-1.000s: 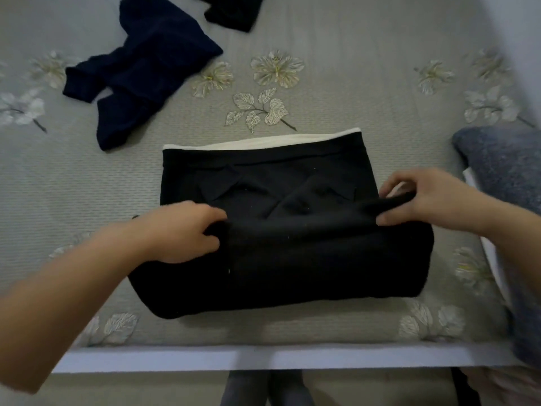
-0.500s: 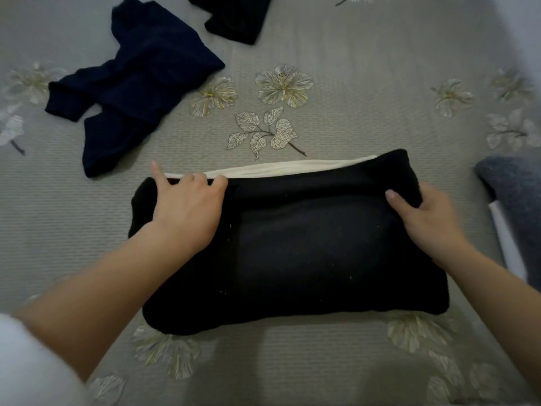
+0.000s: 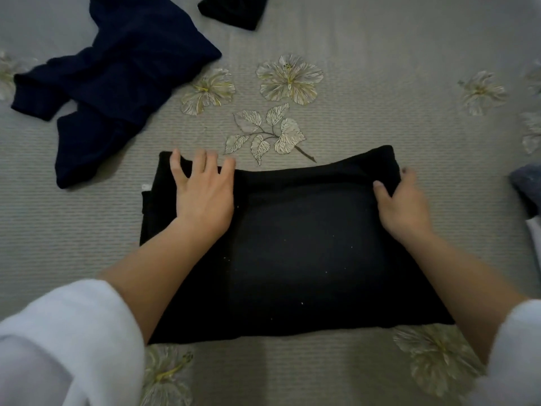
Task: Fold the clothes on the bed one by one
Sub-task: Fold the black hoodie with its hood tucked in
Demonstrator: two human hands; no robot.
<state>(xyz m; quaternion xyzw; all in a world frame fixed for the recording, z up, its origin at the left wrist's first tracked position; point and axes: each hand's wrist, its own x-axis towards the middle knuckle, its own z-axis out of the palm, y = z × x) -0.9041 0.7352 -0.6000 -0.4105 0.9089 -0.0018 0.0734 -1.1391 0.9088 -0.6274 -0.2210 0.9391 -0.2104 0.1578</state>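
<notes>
The folded black garment (image 3: 307, 253) lies at the centre of the frame on the flowered bed (image 3: 395, 118), its long axis running left to right. The left hand (image 3: 205, 197) presses flat on its upper left corner, fingers spread and straight. The right hand (image 3: 404, 203) pinches the upper right edge, thumb on top. A navy garment (image 3: 117, 83) lies crumpled at upper left.

A soft white left sleeve (image 3: 58, 341), perhaps fleece, fills seven o'clock; the matching right sleeve (image 3: 516, 356) sits at four o'clock.
</notes>
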